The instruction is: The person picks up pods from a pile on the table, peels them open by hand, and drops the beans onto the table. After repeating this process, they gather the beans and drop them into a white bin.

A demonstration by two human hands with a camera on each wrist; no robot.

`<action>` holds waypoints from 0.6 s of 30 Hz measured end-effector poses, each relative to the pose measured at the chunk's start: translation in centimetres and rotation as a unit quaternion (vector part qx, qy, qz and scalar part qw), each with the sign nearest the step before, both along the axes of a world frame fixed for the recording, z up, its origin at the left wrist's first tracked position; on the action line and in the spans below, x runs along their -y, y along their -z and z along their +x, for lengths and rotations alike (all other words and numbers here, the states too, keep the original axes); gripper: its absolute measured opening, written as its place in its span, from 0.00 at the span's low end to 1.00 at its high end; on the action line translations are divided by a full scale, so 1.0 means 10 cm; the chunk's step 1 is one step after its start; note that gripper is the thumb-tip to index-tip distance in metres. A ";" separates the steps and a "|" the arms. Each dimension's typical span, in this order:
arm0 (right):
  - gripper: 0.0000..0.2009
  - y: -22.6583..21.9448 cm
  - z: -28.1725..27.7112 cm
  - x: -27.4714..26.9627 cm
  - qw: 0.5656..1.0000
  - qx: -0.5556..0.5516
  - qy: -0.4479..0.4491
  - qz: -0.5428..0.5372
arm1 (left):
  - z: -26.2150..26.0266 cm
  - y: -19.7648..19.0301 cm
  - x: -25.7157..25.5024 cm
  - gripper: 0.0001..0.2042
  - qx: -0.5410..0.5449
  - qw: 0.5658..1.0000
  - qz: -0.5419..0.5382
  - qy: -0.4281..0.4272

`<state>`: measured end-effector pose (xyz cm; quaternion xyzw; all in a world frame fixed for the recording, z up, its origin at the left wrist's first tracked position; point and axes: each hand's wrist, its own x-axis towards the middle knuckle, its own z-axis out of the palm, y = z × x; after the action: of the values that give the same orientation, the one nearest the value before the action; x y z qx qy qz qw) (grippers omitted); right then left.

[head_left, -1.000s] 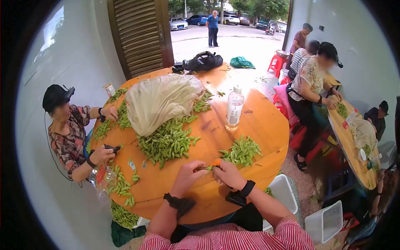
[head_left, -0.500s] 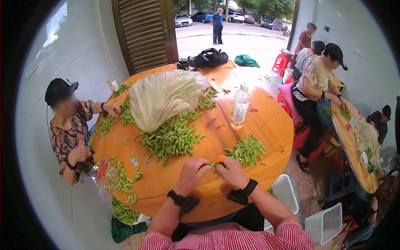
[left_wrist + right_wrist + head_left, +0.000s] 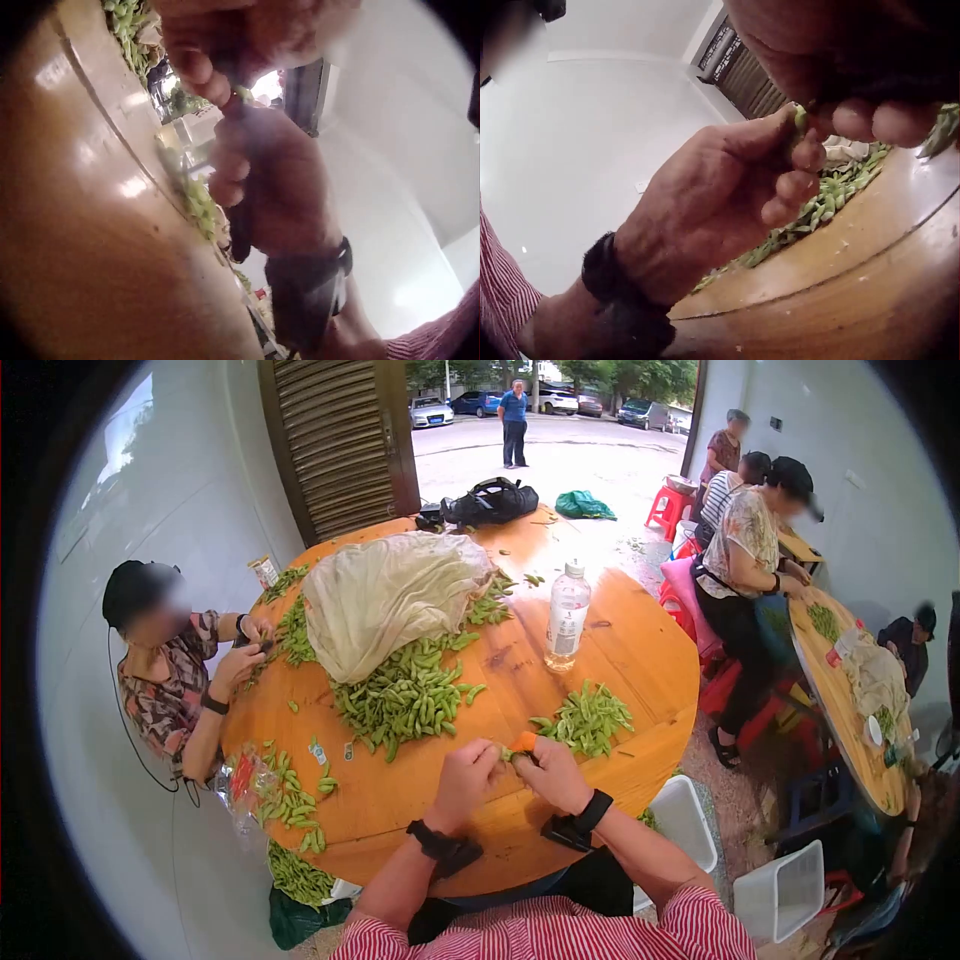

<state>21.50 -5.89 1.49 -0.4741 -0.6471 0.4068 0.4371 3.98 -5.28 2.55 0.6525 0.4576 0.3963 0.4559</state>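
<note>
In the head view my left hand pinches a small green pod, which shows between thumb and fingertip as a green pod in the right wrist view. My right hand touches fingertips with it, its fingers curled round a small orange item; a dark part lies along the palm in the left wrist view. Beyond the hands is a large heap of pods, partly under a pale cloth. A smaller pile of pods lies just beyond the right hand.
A clear bottle stands on the round wooden table. At the left a person works beside scattered pods and a plastic bag. White baskets stand on the floor at right; a black bag is at the far edge.
My left hand has tilted more upright, its fingertips closer to the right hand's. The right hand keeps its grip. The person at the left has brought both hands together.
</note>
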 end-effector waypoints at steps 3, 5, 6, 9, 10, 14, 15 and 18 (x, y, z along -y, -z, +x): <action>0.05 0.05 0.06 -0.03 0.998 0.033 -0.015 0.049 | -0.02 0.04 -0.04 0.12 0.122 0.983 -0.139 0.015; 0.05 0.09 0.08 -0.03 0.998 0.034 -0.027 0.049 | -0.01 0.09 -0.05 0.11 0.160 0.973 -0.162 0.024; 0.05 -0.02 0.06 0.01 0.999 -0.015 -0.019 -0.029 | 0.00 0.10 -0.05 0.11 0.159 0.973 -0.164 0.024; 0.05 -0.03 0.04 0.02 0.991 -0.065 -0.001 -0.115 | 0.02 0.12 -0.07 0.10 0.150 0.980 -0.130 0.011; 0.05 -0.01 0.03 0.02 0.990 -0.065 0.008 -0.123 | 0.02 0.12 -0.07 0.09 0.128 0.984 -0.121 0.003; 0.06 -0.01 -0.02 0.01 0.984 -0.088 0.024 -0.152 | 0.00 0.16 -0.08 0.08 0.097 0.991 -0.092 0.001; 0.06 0.02 -0.03 -0.01 0.981 -0.111 0.021 -0.156 | -0.01 0.18 -0.08 0.08 0.095 0.991 -0.096 0.001; 0.05 0.07 -0.06 -0.06 0.976 -0.140 0.021 -0.166 | -0.03 0.22 -0.09 0.07 0.093 0.993 -0.076 -0.001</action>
<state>20.89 -5.29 0.84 -0.4916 -0.4927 0.5619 0.4471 3.72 -4.35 0.37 0.5757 0.4427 0.4195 0.5447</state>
